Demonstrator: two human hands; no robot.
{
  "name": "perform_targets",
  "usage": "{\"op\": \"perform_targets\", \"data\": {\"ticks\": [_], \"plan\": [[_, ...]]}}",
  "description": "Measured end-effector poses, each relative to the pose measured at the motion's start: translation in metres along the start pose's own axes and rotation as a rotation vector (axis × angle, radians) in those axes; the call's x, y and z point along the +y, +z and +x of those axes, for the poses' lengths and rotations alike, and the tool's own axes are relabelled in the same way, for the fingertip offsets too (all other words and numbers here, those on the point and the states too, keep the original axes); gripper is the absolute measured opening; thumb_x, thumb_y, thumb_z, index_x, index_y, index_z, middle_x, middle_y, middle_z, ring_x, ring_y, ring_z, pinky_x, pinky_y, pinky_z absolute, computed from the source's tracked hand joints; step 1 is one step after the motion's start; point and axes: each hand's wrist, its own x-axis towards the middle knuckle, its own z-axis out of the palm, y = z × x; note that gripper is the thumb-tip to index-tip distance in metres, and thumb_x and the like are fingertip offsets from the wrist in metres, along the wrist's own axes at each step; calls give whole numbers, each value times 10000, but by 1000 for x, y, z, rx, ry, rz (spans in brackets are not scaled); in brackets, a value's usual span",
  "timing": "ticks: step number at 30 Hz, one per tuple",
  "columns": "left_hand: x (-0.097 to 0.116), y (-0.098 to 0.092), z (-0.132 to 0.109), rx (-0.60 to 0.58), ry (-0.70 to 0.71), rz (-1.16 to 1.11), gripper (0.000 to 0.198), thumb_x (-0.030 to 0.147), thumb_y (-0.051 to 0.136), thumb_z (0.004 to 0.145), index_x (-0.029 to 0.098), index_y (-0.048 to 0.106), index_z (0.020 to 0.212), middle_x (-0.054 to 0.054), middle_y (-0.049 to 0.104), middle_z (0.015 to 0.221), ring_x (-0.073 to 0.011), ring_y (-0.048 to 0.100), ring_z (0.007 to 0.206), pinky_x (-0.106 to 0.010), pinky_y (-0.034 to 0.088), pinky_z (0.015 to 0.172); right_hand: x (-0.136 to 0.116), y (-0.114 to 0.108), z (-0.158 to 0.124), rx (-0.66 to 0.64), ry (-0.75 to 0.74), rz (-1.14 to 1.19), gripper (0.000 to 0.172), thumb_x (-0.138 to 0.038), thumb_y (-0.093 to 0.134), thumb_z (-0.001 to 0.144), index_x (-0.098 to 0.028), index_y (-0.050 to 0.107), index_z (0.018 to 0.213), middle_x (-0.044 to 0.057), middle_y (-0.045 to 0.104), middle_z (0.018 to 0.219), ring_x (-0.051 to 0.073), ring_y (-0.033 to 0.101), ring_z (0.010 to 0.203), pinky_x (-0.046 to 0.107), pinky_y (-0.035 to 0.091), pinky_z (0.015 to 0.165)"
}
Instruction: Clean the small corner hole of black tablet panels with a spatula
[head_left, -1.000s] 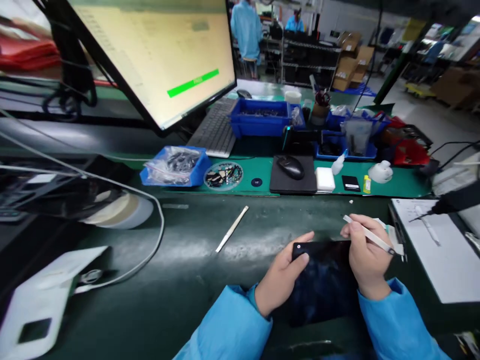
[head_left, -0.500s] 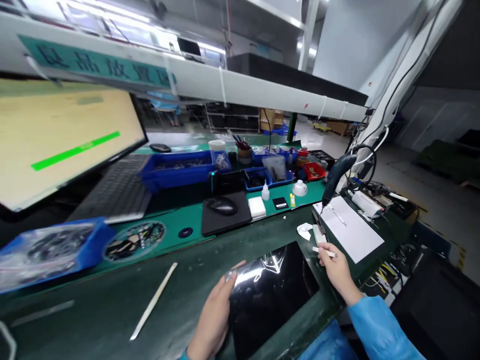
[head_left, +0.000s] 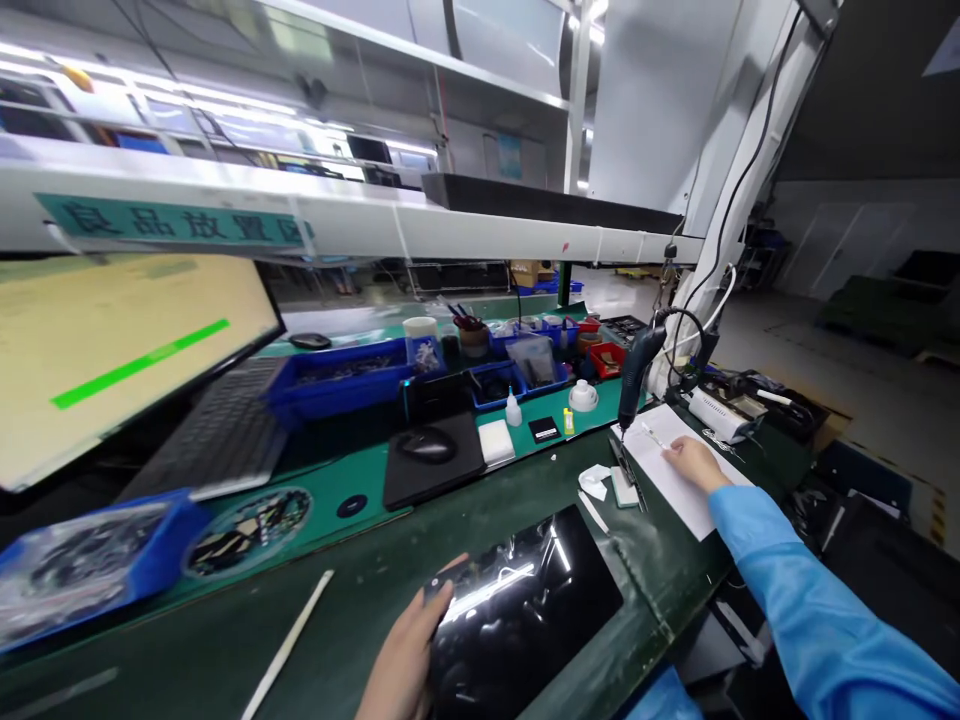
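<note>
Left fingers pinch the black tablet by its edge, probably steadying it; the pen lies at the right fingers, paper beneath (pinched or not, I cannot tell).

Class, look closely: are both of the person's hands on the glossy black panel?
No, only the left hand is on the black panel, while the right hand is over the white paper.
</note>
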Motion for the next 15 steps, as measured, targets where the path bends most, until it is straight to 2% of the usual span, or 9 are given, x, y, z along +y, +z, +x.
{"op": "perform_targets", "data": {"ticks": [5,11,15], "plan": [[6,3,-3,32,-27,-13,811,442,938,611,224,710,1358,-93,782,1268,-397,722,1184,-441,591,1020,24,8,42,-74,41,-4,341,-402,667,1004,-183,648,1265,93,661,1274,233,677,1068,438,599,911],[3,-4,7,79,-96,-32,871,452,963,551,247,713,1359,-76,796,1237,-402,714,1199,-430,595,1012,46,-2,87,19,19,120,349,-404,657,1011,-183,638,1281,96,659,1276,230,679,1065,439,602,906],[1,1,12,124,-103,-71,980,515,967,507,255,674,1406,-78,799,1231,-423,700,1219,-438,603,1005,44,6,123,65,-45,252,347,-406,657,1011,-182,639,1275,92,665,1258,224,685,1041,424,610,883]]}}
